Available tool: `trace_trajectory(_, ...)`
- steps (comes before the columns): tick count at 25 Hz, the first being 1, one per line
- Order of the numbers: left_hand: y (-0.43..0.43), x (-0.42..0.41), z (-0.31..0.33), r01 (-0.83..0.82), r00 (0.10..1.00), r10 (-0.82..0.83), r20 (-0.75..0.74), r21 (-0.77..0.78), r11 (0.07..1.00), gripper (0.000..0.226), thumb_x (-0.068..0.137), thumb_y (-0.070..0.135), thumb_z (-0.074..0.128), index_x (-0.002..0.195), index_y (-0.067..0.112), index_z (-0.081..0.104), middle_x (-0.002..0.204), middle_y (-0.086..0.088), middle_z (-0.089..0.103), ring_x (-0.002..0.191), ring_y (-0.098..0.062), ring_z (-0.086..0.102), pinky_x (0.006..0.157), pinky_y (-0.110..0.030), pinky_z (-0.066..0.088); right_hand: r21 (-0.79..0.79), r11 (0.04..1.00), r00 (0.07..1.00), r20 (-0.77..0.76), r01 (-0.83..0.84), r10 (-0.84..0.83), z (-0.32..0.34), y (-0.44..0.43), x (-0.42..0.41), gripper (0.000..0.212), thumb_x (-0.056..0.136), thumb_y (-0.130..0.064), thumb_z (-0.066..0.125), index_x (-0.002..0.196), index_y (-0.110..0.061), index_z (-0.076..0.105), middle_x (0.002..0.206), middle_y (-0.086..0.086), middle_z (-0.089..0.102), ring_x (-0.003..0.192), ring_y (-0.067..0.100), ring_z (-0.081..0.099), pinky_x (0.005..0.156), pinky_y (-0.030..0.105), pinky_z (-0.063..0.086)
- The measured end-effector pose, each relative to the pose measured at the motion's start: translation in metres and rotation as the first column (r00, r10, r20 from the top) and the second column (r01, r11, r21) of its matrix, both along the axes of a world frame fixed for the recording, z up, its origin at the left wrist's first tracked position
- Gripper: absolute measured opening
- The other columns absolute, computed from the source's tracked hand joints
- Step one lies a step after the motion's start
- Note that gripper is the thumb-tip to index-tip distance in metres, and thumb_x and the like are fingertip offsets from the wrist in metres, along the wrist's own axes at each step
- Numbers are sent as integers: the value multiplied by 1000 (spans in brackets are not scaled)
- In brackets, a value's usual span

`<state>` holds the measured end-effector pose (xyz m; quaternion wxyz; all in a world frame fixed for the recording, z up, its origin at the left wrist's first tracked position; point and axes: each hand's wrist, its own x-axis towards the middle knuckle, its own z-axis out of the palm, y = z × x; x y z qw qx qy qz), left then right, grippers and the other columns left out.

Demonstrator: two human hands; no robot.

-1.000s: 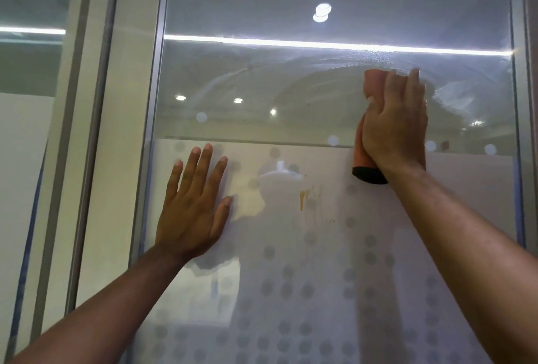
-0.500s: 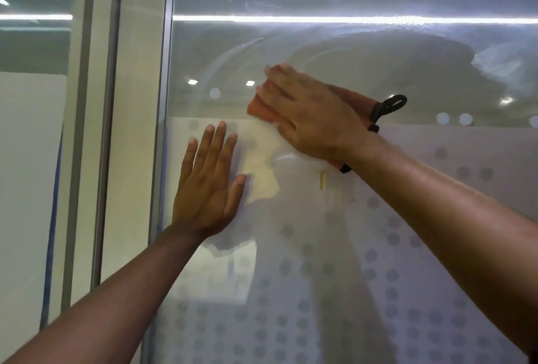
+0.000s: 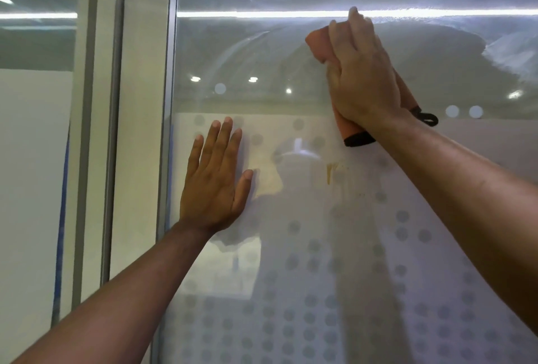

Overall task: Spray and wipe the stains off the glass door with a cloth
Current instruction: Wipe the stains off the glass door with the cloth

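The glass door (image 3: 291,52) fills the view, clear above and frosted with grey dots below. My right hand (image 3: 364,78) presses an orange cloth (image 3: 318,43) with a black hem and loop flat against the upper glass, fingers straight and pointing up. My left hand (image 3: 215,180) lies flat on the glass lower left, fingers spread. A small yellow-brown stain (image 3: 330,173) with thin drips sits on the frosted part, below the cloth and right of my left hand. A hazy wet smear arcs across the upper glass. No spray bottle shows.
The door's metal frame edge (image 3: 170,101) runs down the left, with a pale wall post (image 3: 139,131) and another glass panel (image 3: 32,160) beyond it. A bright light strip (image 3: 262,13) and ceiling spots reflect in the glass.
My right hand swept the cloth left across the glass, then back right and up, turning the fingers upright. My left hand kept its place flat on the glass.
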<state>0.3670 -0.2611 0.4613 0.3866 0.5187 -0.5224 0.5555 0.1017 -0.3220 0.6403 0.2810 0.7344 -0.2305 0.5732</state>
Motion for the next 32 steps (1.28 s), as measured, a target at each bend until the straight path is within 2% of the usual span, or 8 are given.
trace_trajectory(5,-2,-2,7,205,979,-206,0,-68,976,77,116,51,27,171,-1,22,182,-21,17,171,-34,15,137,-61,20,-134,991,965,-258,23,-57,-12,22,41,56,112,-32,41,164,-12,35,176,18,23,164,39,20,134,52,21)
trace_trajectory(9,3,0,7,478,863,-491,-117,-124,870,83,114,57,28,172,0,13,183,-21,10,172,-32,12,139,-52,17,-188,982,912,-402,3,-80,-53,33,77,56,114,-27,40,167,-13,31,178,16,21,166,37,17,135,49,17)
trace_trajectory(13,12,-4,10,615,739,-643,-200,-191,765,93,112,65,30,170,-4,7,182,-23,9,171,-36,15,138,-57,20,-166,984,880,-474,-60,-26,-96,34,96,55,115,-29,38,168,-17,30,179,13,21,167,34,14,135,51,21)
trace_trajectory(17,28,5,13,714,610,-753,-247,-242,657,97,109,71,33,171,-1,16,178,1,26,167,-27,32,134,-50,34,-133,981,857,-513,-139,52,-163,31,106,56,113,-24,39,168,-18,32,179,12,22,167,34,12,134,52,20)
trace_trajectory(21,38,12,10,560,799,-558,-225,-62,826,81,113,57,32,172,3,20,181,-12,24,169,-27,27,137,-48,27,-133,969,834,-542,-207,104,-235,30,111,55,112,-15,40,167,-16,35,175,15,29,166,35,17,132,52,20)
trace_trajectory(23,39,9,4,378,921,-369,-124,51,924,79,114,56,29,173,5,17,183,-14,18,171,-26,18,140,-42,16,-164,960,782,-618,-227,79,-268,27,106,52,113,-16,35,165,-14,35,175,16,29,166,37,14,133,52,19)
trace_trajectory(26,31,4,-9,166,985,-171,38,107,980,79,115,55,31,173,2,18,183,-17,15,171,-31,14,140,-48,14,-263,940,713,-700,-217,-31,-307,13,80,54,114,-15,35,168,-13,29,178,16,22,167,39,8,133,53,19)
trace_trajectory(32,9,9,-24,18,996,-24,86,70,997,83,111,52,40,173,1,18,183,-22,12,171,-38,11,138,-60,16,-203,979,962,-269,-18,-38,-316,-20,-1,64,104,-5,59,164,-13,41,176,16,28,163,38,27,129,58,30)
